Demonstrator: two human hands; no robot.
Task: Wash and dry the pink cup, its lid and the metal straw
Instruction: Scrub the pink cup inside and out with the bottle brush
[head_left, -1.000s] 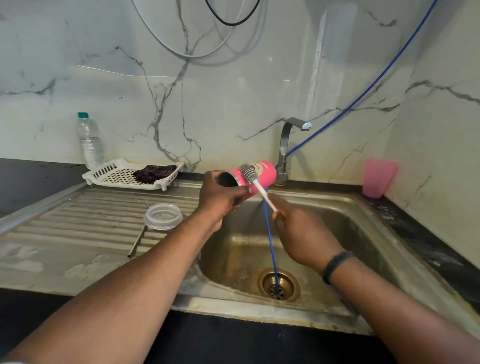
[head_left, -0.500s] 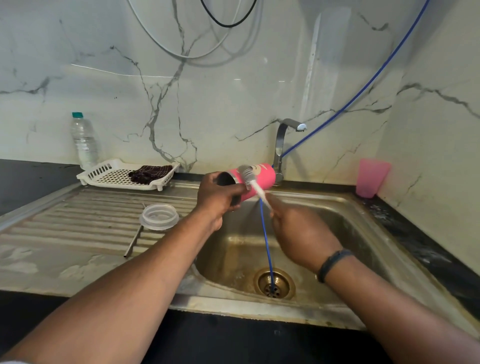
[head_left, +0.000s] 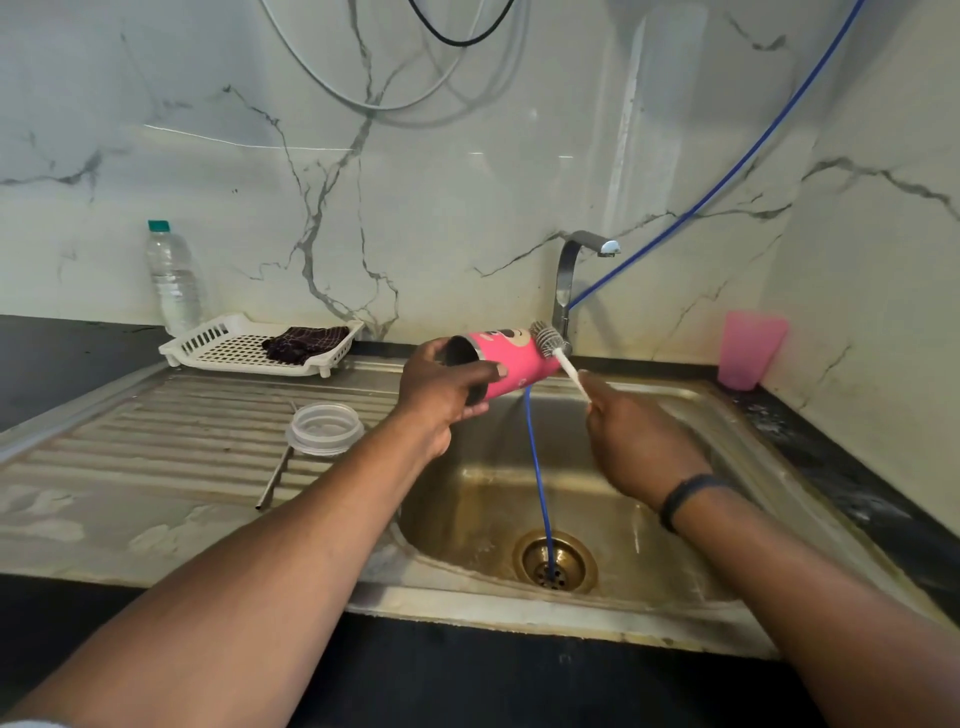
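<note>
Two hands, pink cup (head_left: 511, 358), brush (head_left: 546, 338), tap (head_left: 566, 291)

Left hand (head_left: 441, 397): extended forward, fingers wrapped round a held cup (head_left: 506, 358); right hand (head_left: 636, 441): raised, closed on a brush handle (head_left: 571, 371), wrist banded.

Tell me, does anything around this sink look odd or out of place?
Yes: a thin blue hose comes down along the wall, passes the tap and runs straight into the sink drain, an unusual place for a hose. The sink basin also looks brownish and stained.
</note>
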